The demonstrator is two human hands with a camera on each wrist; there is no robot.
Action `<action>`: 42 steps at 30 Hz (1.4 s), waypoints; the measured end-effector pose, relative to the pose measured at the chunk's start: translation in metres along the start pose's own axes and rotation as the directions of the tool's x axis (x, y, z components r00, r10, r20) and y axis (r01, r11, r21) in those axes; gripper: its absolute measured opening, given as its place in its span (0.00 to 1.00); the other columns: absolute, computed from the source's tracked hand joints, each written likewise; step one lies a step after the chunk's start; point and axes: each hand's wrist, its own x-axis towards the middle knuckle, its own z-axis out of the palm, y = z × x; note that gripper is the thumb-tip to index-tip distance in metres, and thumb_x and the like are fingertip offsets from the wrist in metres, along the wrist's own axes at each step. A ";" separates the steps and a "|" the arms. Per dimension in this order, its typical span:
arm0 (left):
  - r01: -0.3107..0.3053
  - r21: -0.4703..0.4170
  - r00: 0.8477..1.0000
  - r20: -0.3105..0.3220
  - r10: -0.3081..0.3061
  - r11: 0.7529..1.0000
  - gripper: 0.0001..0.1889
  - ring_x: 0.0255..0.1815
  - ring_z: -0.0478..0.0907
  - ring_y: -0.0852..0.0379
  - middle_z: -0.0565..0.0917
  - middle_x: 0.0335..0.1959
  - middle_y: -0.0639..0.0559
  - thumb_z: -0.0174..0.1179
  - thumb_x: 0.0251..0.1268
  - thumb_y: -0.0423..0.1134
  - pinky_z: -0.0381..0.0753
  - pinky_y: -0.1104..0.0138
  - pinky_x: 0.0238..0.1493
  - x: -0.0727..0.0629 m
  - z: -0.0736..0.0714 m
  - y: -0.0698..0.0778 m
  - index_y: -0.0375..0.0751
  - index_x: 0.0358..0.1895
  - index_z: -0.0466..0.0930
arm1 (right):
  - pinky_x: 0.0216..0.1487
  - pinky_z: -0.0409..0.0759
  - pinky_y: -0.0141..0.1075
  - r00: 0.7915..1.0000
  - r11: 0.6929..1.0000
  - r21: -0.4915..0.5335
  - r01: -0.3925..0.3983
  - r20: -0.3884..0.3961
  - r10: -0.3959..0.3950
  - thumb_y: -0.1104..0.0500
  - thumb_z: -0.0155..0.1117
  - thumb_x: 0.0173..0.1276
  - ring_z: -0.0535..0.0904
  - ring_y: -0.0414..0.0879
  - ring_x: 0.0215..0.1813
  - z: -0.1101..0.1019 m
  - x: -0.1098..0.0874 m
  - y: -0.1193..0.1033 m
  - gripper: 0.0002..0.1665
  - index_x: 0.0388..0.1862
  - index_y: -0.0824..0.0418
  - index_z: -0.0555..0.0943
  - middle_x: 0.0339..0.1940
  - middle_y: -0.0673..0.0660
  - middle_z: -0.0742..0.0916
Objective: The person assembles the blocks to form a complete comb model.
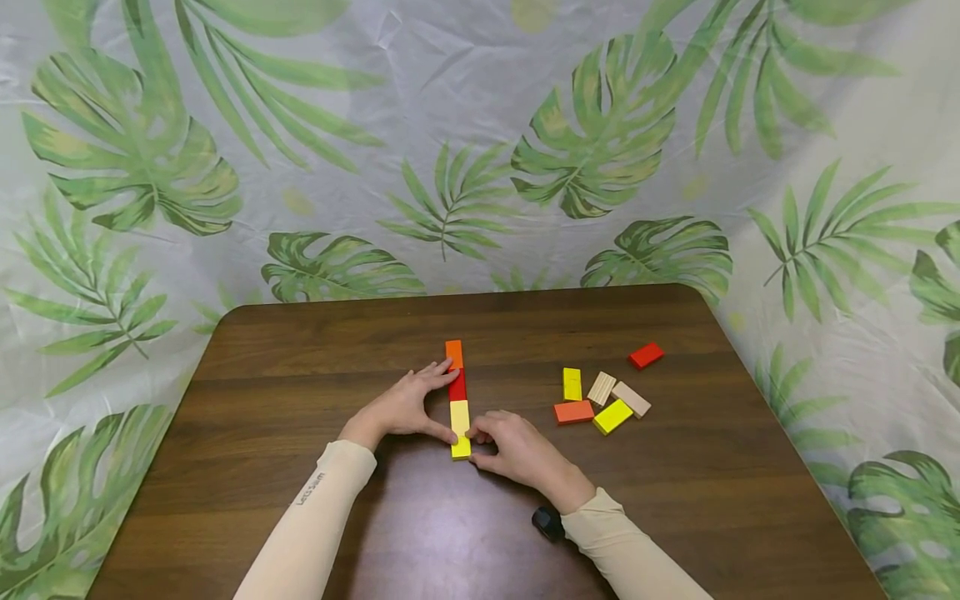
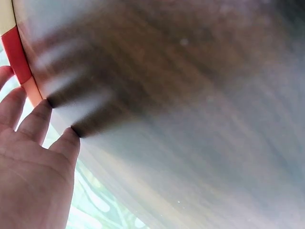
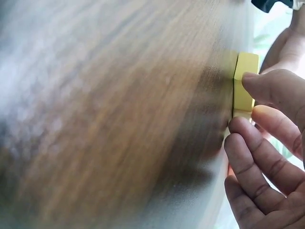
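Observation:
On the table lies a straight row of flat blocks: an orange block [image 1: 453, 349] at the far end, then a red block [image 1: 458, 386], a pale block [image 1: 459, 417] and a yellow block [image 1: 461, 450] at the near end. My left hand [image 1: 405, 403] spans the row's left side, fingers spread, with fingertips by the orange and red blocks and the thumb at the yellow one. In the right wrist view, my right hand [image 3: 271, 157] has its thumb and index finger on the yellow block [image 3: 244, 95]; its other fingers curve beside the row.
Right of the row lie loose blocks: two yellow [image 1: 572, 384] [image 1: 613, 417], an orange-red one [image 1: 573, 412], two plain wooden ones [image 1: 602, 388] [image 1: 631, 399] and a red one [image 1: 647, 355]. A leaf-patterned cloth [image 1: 442, 200] hangs behind the brown table [image 1: 337, 342].

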 end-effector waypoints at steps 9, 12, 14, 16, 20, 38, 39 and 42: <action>-0.003 0.041 1.000 -0.025 0.004 0.999 0.61 0.91 0.50 0.40 0.54 0.90 0.46 0.84 0.48 0.64 0.49 0.34 0.87 0.000 0.003 0.004 0.45 0.85 0.64 | 0.47 0.86 0.32 1.000 1.000 0.000 -0.022 0.009 0.022 0.56 0.83 0.66 0.81 0.41 0.41 -0.001 0.001 0.000 0.16 0.49 0.57 0.88 0.40 0.49 0.89; 0.004 0.045 1.000 -0.028 -0.003 0.999 0.61 0.91 0.50 0.40 0.54 0.90 0.47 0.84 0.48 0.65 0.49 0.34 0.87 0.000 0.003 0.005 0.45 0.85 0.64 | 0.46 0.86 0.31 1.000 1.000 -0.003 -0.022 0.008 0.022 0.56 0.83 0.66 0.81 0.41 0.41 -0.001 0.001 0.000 0.16 0.49 0.57 0.88 0.39 0.49 0.88; 0.007 0.045 1.000 -0.030 -0.006 0.999 0.62 0.91 0.50 0.40 0.54 0.90 0.47 0.84 0.48 0.65 0.49 0.34 0.86 0.000 0.003 0.005 0.45 0.85 0.64 | 0.46 0.86 0.31 1.000 1.000 -0.006 -0.016 0.004 0.016 0.56 0.83 0.66 0.81 0.41 0.40 -0.002 0.001 0.001 0.16 0.49 0.57 0.88 0.39 0.49 0.88; 0.008 0.048 1.000 -0.031 -0.006 0.999 0.62 0.91 0.51 0.40 0.54 0.90 0.46 0.83 0.48 0.65 0.50 0.34 0.86 0.000 0.003 0.005 0.44 0.85 0.64 | 0.46 0.85 0.31 1.000 1.000 -0.014 -0.011 -0.001 0.011 0.56 0.83 0.66 0.81 0.41 0.40 -0.002 0.001 0.001 0.16 0.49 0.57 0.88 0.39 0.49 0.88; 0.012 0.051 1.000 -0.027 -0.011 0.999 0.61 0.91 0.50 0.41 0.53 0.90 0.47 0.83 0.49 0.65 0.50 0.34 0.86 0.002 0.002 0.006 0.45 0.85 0.63 | 0.46 0.86 0.33 1.000 1.000 -0.030 -0.004 -0.006 0.004 0.55 0.83 0.66 0.81 0.42 0.41 -0.005 0.000 0.001 0.16 0.49 0.56 0.88 0.39 0.49 0.88; 0.022 0.055 1.000 -0.007 -0.022 0.998 0.59 0.91 0.51 0.41 0.53 0.91 0.49 0.82 0.52 0.63 0.52 0.36 0.87 0.004 0.000 0.006 0.44 0.85 0.63 | 0.45 0.84 0.41 0.902 0.922 0.014 -0.388 -0.201 0.383 0.53 0.79 0.69 0.83 0.45 0.42 -0.049 -0.039 0.030 0.17 0.54 0.55 0.90 0.41 0.51 0.89; 0.021 0.052 1.000 -0.008 -0.021 0.998 0.59 0.91 0.51 0.41 0.53 0.91 0.48 0.82 0.52 0.62 0.52 0.36 0.87 0.003 -0.001 0.006 0.44 0.85 0.63 | 0.45 0.84 0.43 0.890 0.913 0.012 -0.409 -0.216 0.402 0.52 0.78 0.69 0.83 0.46 0.42 -0.052 -0.043 0.032 0.17 0.54 0.56 0.90 0.42 0.52 0.89; 0.022 0.046 1.000 -0.008 -0.022 0.999 0.59 0.91 0.51 0.41 0.53 0.91 0.49 0.83 0.52 0.62 0.52 0.36 0.87 0.003 -0.001 0.006 0.44 0.85 0.62 | 0.47 0.86 0.48 0.850 0.882 0.024 -0.471 -0.253 0.461 0.52 0.78 0.69 0.85 0.50 0.44 -0.058 -0.053 0.039 0.20 0.56 0.58 0.89 0.44 0.56 0.90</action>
